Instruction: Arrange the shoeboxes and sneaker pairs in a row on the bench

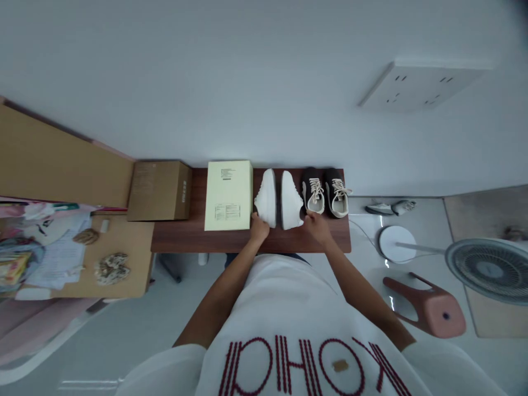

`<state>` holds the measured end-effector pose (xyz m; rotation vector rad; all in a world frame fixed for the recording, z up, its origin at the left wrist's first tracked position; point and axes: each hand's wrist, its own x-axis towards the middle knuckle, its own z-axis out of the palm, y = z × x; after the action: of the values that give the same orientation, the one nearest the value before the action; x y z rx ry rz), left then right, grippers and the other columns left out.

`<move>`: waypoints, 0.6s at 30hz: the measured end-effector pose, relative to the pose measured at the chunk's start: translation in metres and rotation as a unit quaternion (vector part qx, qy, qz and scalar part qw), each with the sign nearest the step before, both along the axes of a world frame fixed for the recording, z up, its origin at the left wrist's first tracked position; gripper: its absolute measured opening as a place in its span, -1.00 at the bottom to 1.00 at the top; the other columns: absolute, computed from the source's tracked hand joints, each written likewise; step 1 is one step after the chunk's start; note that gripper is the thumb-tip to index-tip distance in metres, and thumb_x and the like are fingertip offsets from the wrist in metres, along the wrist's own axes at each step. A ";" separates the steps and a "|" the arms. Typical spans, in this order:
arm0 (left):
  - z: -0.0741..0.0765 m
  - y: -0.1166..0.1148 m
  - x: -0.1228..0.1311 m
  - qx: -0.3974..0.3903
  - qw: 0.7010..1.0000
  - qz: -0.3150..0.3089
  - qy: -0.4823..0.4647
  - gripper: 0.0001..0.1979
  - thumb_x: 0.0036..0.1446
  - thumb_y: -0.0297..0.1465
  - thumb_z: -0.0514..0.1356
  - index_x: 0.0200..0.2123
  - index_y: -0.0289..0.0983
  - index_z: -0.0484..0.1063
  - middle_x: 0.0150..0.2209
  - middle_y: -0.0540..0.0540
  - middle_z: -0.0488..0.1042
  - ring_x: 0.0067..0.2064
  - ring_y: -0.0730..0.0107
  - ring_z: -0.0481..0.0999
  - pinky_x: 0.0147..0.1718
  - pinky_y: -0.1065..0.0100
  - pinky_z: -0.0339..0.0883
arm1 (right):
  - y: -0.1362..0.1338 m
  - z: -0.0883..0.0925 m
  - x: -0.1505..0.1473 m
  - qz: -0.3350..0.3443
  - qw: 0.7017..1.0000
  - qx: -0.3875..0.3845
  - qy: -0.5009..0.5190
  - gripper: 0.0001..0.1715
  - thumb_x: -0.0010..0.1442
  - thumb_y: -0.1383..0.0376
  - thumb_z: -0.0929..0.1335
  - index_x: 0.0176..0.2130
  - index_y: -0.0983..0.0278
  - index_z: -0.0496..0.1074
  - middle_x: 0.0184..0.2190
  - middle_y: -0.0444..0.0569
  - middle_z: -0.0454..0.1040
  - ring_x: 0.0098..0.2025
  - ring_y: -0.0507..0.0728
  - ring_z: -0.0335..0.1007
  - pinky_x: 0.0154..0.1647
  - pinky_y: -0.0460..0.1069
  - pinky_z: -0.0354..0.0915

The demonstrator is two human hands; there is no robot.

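Resting side by side on the dark wooden bench, the left white shoe and the right white shoe are set with toes to the wall and heels at the near edge, probably so that each heel can be reached from the front. A narrow gap is kept between the two.

The left shoe's heel is met by the left hand, whose fingers are curled onto it in what looks like a light grip. The right hand is placed where the right white shoe's heel stands just beside the dark shoes. Its fingers are bent, but whether anything is gripped cannot be told.

Both forearms are stretched forward and angled slightly inward, with the wrists held low over the bench edge.

A pale green box is laid just left of the white pair, and a brown cardboard box is set beyond it. A fan and a stool are seen on the floor to the right.
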<state>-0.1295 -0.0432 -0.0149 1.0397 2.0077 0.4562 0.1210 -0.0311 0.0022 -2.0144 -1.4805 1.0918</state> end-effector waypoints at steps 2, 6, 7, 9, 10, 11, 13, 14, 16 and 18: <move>0.011 -0.004 0.015 0.034 0.998 -0.032 0.038 -0.26 0.21 -0.56 0.15 0.46 -0.41 0.14 0.47 -0.55 0.20 0.40 -0.15 0.43 0.36 -0.05 0.34 | -0.013 0.002 0.028 -0.061 0.996 0.056 -0.038 -0.57 0.36 0.12 0.25 0.06 0.24 0.50 0.09 0.24 0.55 0.15 0.36 0.46 0.27 0.27 0.35; 0.020 0.007 0.087 0.156 0.953 -0.249 -0.071 -0.41 0.32 -0.49 0.07 0.41 -0.27 0.29 0.41 -0.35 0.34 0.42 0.05 0.40 0.42 0.05 0.27 | 0.007 -0.006 0.074 -0.107 0.977 0.063 -0.175 -0.47 0.29 0.19 0.35 0.18 0.36 0.46 0.30 0.44 0.35 0.42 0.51 0.20 0.41 0.45 0.15; 0.018 0.016 0.111 0.150 0.935 -0.302 -0.112 -0.43 0.33 -0.48 0.08 0.39 -0.25 0.32 0.38 -0.33 0.38 0.42 0.08 0.40 0.43 0.06 0.26 | 0.018 -0.010 0.079 -0.100 0.978 0.041 -0.179 -0.45 0.24 0.19 0.40 0.17 0.36 0.47 0.34 0.45 0.29 0.43 0.53 0.18 0.40 0.45 0.16; 0.011 0.035 0.157 0.087 0.935 -0.320 -0.128 -0.41 0.29 -0.50 0.15 0.38 -0.36 0.32 0.38 -0.41 0.36 0.42 -0.01 0.39 0.42 0.02 0.26 | 0.037 -0.018 0.084 -0.097 0.982 0.014 -0.164 -0.53 0.17 0.19 0.44 0.04 0.34 0.54 0.36 0.43 0.27 0.41 0.50 0.22 0.39 0.37 0.22; 0.007 0.045 0.176 0.034 0.950 -0.290 -0.108 -0.45 0.28 -0.50 0.17 0.33 -0.42 0.37 0.36 -0.49 0.37 0.38 -0.11 0.44 0.38 -0.04 0.31 | 0.044 -0.021 0.086 -0.108 0.983 0.013 -0.149 -0.62 0.16 0.18 0.45 -0.06 0.33 0.56 0.32 0.40 0.33 0.38 0.47 0.27 0.37 0.31 0.25; 0.004 0.054 0.189 -0.004 0.957 -0.273 -0.095 -0.52 0.29 -0.49 0.18 0.25 -0.47 0.44 0.32 -0.54 0.39 0.33 -0.19 0.48 0.35 -0.09 0.34 | 0.049 -0.023 0.089 -0.128 0.983 0.018 -0.128 -0.70 0.16 0.16 0.44 -0.17 0.31 0.56 0.22 0.36 0.42 0.32 0.43 0.33 0.33 0.26 0.29; -0.001 0.065 0.202 -0.027 0.965 -0.246 -0.082 -0.67 0.31 -0.47 0.17 0.08 -0.48 0.54 0.25 -0.56 0.43 0.27 -0.23 0.53 0.32 -0.10 0.36 | 0.051 -0.024 0.100 -0.174 0.983 0.033 -0.049 -0.72 0.16 0.07 0.41 -0.34 0.25 0.49 -0.08 0.18 0.56 0.12 0.36 0.45 0.19 0.18 0.39; -0.002 0.067 0.201 -0.010 0.967 -0.236 -0.093 -0.72 0.32 -0.46 0.17 0.01 -0.44 0.57 0.22 -0.52 0.46 0.25 -0.18 0.54 0.32 -0.06 0.36 | 0.049 -0.024 0.108 -0.195 0.980 0.037 0.011 -0.68 0.16 0.02 0.41 -0.38 0.22 0.44 -0.24 0.06 0.55 0.00 0.31 0.48 0.08 0.14 0.43; -0.004 0.065 0.193 0.028 0.970 -0.195 -0.146 -0.77 0.34 -0.43 0.16 -0.04 -0.36 0.57 0.19 -0.39 0.49 0.18 -0.01 0.59 0.27 0.06 0.43 | 0.045 -0.023 0.125 -0.231 0.962 0.024 0.142 -0.61 0.12 -0.06 0.40 -0.41 0.18 0.35 -0.43 -0.10 0.44 -0.22 0.21 0.45 -0.14 0.07 0.44; -0.005 0.056 0.183 0.017 0.969 -0.128 -0.211 -0.74 0.37 -0.40 0.11 0.02 -0.31 0.53 0.15 -0.30 0.51 0.05 0.14 0.65 0.12 0.12 0.55 | 0.041 -0.024 0.139 -0.254 0.940 -0.015 0.229 -0.59 0.08 -0.09 0.41 -0.37 0.16 0.32 -0.46 -0.15 0.41 -0.34 0.16 0.42 -0.29 0.04 0.42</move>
<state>0.0539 0.0132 -0.0204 1.0986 1.4732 0.5245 0.2604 0.0095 -0.0215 -1.8376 -0.6633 1.2366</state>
